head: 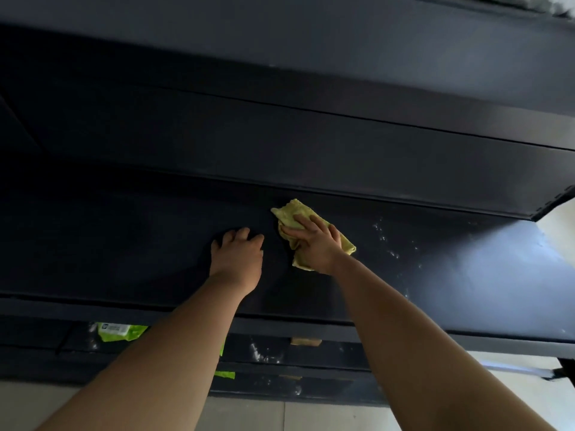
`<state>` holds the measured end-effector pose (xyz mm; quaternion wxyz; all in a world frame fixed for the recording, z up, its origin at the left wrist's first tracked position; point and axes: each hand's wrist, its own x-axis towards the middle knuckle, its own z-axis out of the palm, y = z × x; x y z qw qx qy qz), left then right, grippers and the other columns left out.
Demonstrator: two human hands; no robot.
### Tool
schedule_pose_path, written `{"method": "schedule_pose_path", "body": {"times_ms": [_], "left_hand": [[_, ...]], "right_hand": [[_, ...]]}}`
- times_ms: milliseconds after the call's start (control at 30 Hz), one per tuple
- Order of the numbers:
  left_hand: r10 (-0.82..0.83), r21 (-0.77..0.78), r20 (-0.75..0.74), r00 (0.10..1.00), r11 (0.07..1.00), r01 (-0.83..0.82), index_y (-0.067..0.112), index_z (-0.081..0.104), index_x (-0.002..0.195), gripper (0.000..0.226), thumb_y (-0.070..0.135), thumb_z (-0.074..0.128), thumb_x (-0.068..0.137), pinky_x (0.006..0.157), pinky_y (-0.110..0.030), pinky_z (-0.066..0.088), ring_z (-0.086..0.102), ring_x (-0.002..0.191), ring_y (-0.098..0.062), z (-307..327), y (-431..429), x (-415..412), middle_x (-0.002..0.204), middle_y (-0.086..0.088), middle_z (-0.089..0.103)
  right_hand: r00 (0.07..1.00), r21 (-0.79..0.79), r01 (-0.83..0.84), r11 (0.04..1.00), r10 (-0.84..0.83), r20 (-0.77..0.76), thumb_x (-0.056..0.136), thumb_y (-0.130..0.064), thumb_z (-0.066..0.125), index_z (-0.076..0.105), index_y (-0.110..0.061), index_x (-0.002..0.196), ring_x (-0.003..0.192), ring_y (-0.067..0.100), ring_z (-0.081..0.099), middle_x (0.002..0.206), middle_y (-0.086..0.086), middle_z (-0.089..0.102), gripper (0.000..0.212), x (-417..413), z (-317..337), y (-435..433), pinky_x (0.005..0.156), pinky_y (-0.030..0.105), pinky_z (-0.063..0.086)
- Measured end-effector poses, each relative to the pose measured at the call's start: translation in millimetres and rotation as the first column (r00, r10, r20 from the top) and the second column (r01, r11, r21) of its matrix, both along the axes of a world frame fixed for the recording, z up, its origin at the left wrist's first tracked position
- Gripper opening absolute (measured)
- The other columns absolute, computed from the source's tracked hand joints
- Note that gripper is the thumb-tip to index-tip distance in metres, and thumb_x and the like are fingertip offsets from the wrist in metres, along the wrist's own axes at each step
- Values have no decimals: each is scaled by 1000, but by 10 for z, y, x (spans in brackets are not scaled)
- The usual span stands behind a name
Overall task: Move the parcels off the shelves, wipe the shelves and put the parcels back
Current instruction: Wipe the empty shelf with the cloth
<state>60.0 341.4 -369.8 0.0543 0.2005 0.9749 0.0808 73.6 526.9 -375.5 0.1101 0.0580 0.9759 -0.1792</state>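
Currently the right hand [314,244] presses the yellow cloth [291,213] flat on the dark shelf [124,244] with extended fingers, pale specks [385,237] lying right of the cloth, while the empty, loosely curled left hand [238,253] rests just left of it.

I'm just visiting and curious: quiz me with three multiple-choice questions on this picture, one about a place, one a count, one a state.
1. Where is the crumpled yellow-green cloth? A) on the floor B) on the dark flat shelf C) on a hook
2. How many hands touch it? A) none B) one C) two
3. What does the left hand do? A) grips a parcel B) holds a bottle C) rests on the shelf, holding nothing
Answers: 1B, it lies on the shelf; 2B, only the right hand presses it; 3C, its fingers rest on the shelf beside the cloth.
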Motion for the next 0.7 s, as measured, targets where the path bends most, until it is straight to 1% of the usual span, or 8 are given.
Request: {"method": "schedule_pose_path", "body": {"times_ms": [100,167,233,267,400,500,600,700], "left_hand": [[49,-33,-31,998,998,-50,31,32,145,43,34,30,102,112,-53,25,26,135,-27,-39,101,5,149,0,27],[50,-45,-55,997,998,-53,33,31,145,43,36,29,102,111,-52,27,28,134,-26,-58,99,-2,149,0,27],[37,-57,-67,997,998,-41,33,31,145,43,38,29,101,108,-51,32,31,131,-26,-53,91,-23,147,1,29],[33,-63,-67,997,997,-37,34,32,144,43,39,30,101,106,-49,35,33,129,-25,-45,90,-32,146,2,30],[33,-66,-86,996,997,-38,37,36,141,43,43,32,99,87,-37,46,38,120,-22,-37,81,-73,139,5,35],[31,-78,-78,996,996,-38,39,35,141,44,46,31,98,75,-33,42,37,117,-21,-35,84,-102,136,5,36],[19,-113,-80,997,993,-28,40,32,142,45,46,29,98,70,-33,39,35,117,-22,-31,96,-117,134,3,34],[20,-132,-86,996,991,-31,41,30,142,45,47,28,98,70,-33,38,34,116,-22,-4,108,-137,132,2,33]], "right_hand": [[999,42,47,998,-47,7,94,-27,42,28,-55,141,147,14,-4,160,-15,3,57,-108,-23,255,118,46,-5],[990,89,141,986,-142,9,94,-30,44,24,-54,143,148,17,-4,160,-13,0,58,-114,-35,440,118,49,-4],[973,81,229,970,-230,8,96,-29,40,23,-52,144,148,18,-6,161,-12,0,56,-95,-57,537,117,52,-6],[971,81,237,968,-238,6,96,-28,38,23,-52,144,148,19,-8,161,-12,0,56,-79,-72,528,116,54,-8],[998,82,62,995,-60,-30,93,-22,39,19,-50,146,147,19,-11,161,-11,-2,63,-178,-119,262,114,56,-12],[1000,67,-17,998,16,16,91,-15,39,16,-53,145,147,19,-12,160,-13,-5,70,-436,-58,70,114,56,-14],[998,51,-41,998,39,52,90,-15,42,17,-55,145,147,19,-13,160,-14,-7,72,-669,-7,-25,114,55,-14],[997,45,-42,998,39,64,90,-24,49,13,-55,145,147,18,-15,159,-15,-11,73,-820,-12,-11,115,53,-11]]}}
